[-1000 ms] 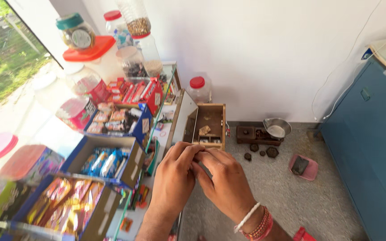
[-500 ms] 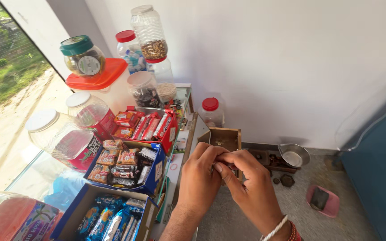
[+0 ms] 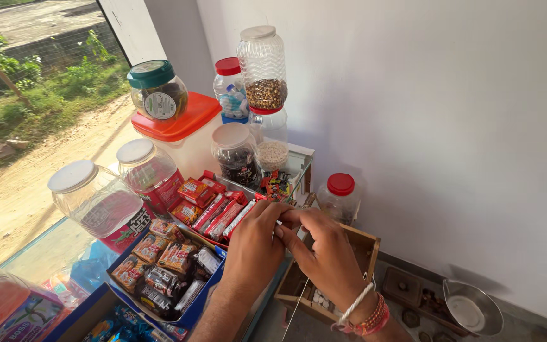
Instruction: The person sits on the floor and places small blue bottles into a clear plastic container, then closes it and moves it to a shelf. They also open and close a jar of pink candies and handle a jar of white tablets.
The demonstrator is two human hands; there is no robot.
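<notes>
Shop counter: two red-lidded jars; left hand, right hand pinching small unclear item together.

Bright daylight floods in from the open left side, where the sunlit dirt ground looks nearly washed out. The plain white wall is evenly lit, with soft shadows beside the clear plastic jars. Glare gleams on the white-lidded jar. Wide-angle distortion bends the edges. Focus is sharp; the bottom left corner is slightly soft.
</notes>
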